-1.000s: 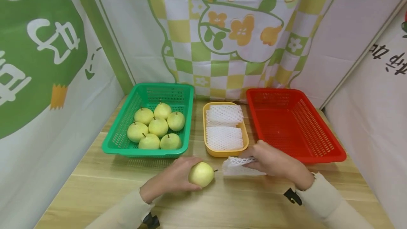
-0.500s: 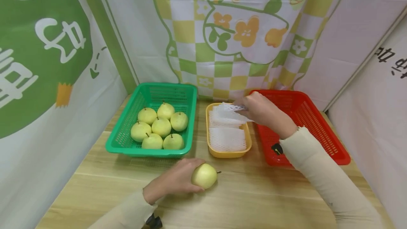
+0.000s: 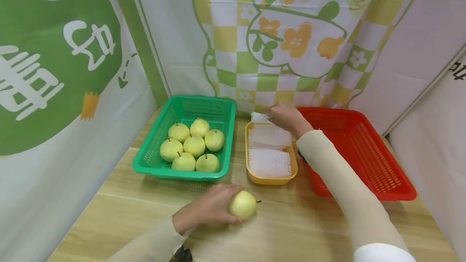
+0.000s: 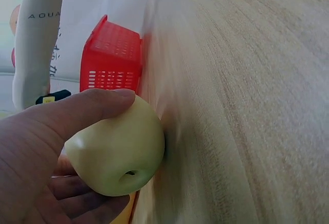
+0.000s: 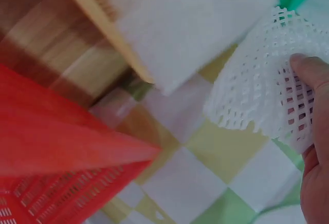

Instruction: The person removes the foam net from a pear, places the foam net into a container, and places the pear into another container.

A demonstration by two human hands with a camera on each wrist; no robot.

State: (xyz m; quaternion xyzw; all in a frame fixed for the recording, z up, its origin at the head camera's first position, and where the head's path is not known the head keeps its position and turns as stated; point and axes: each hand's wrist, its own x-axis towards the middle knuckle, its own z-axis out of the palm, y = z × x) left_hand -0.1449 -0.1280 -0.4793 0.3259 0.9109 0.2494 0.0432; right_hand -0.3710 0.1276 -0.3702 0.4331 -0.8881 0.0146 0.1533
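Note:
My left hand grips a pale yellow-green pear just over the front of the table, its stem pointing right. In the left wrist view the thumb lies across the top of the pear and the fingers curl beneath. Above the back edge of the yellow tray, my right hand pinches a white foam net sleeve. The right wrist view shows this net sleeve hanging flat from the thumb and fingers. More white foam nets lie in two stacks in the tray.
A green basket holding several pears stands to the left of the tray. On the right sits a red basket, partly behind my right forearm. A checkered curtain hangs directly behind the containers.
My right hand has carried the foam net from beside the pear up and back past the tray's far edge. The left hand keeps its hold on the pear; the head view has shifted slightly.

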